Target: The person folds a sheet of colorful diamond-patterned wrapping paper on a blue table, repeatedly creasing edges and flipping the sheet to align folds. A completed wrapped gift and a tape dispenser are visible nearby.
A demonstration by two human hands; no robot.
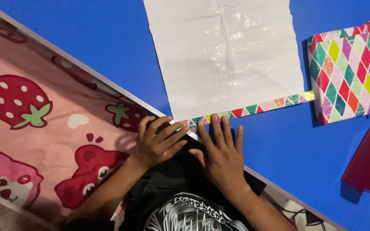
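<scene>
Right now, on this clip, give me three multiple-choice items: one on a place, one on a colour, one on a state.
1. Where does the wrapped box lie?
A. right of the white sheet
B. on the strawberry cloth
C. under the hands

2. What colour is the table?
A. green
B. blue
C. white

3. How is the sheet's near edge?
A. torn off
C. rolled into a tube
B. folded over, patterned side showing

Answers: 1 A, it sits beside the white sheet on the table. 2 B, bare surface is blue. 3 B, a harlequin strip runs along that edge, with the left hand and right hand flat at its end.
</scene>
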